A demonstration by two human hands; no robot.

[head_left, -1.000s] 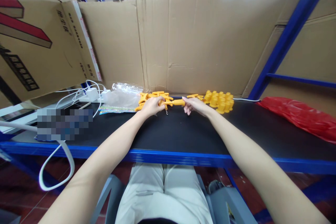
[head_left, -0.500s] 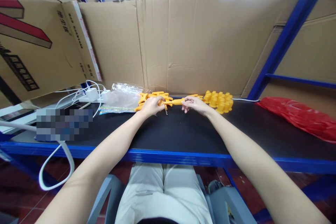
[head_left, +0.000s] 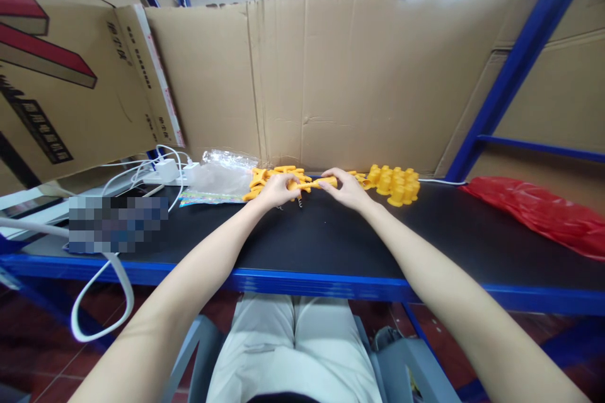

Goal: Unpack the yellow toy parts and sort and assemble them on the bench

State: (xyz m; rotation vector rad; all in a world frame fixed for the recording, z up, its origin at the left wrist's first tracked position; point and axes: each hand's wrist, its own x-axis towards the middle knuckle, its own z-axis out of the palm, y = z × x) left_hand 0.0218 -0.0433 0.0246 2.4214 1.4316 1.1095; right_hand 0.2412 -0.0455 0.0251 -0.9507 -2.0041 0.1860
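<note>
A slim yellow plastic piece [head_left: 324, 181], wider toward its right end, lies level between my hands just above the table. My left hand [head_left: 278, 190] is closed around its left end, thumb and fingers together. At the wider end, my right hand [head_left: 350, 190] has it between thumb and fingers. Behind my left hand is a pile of yellow plastic pieces [head_left: 258, 180], partly hidden by it. A small metal spiral [head_left: 299, 203] pokes out below the pile. To the right of my right hand stand several yellow cup-shaped parts [head_left: 397, 184] in a cluster.
A clear plastic bag [head_left: 222, 176] lies left of the pile. White chargers and cables [head_left: 166, 170] occupy the left side, beside a blurred-out item [head_left: 118, 223]. A red plastic bag [head_left: 534, 208] rests at the right. Cardboard [head_left: 378, 82] walls the back of the black tabletop [head_left: 321, 245].
My right hand has shifted its grip on the yellow piece, its fingers now arched over the wider end instead of pinching it lower. The left hand stays in nearly the same place.
</note>
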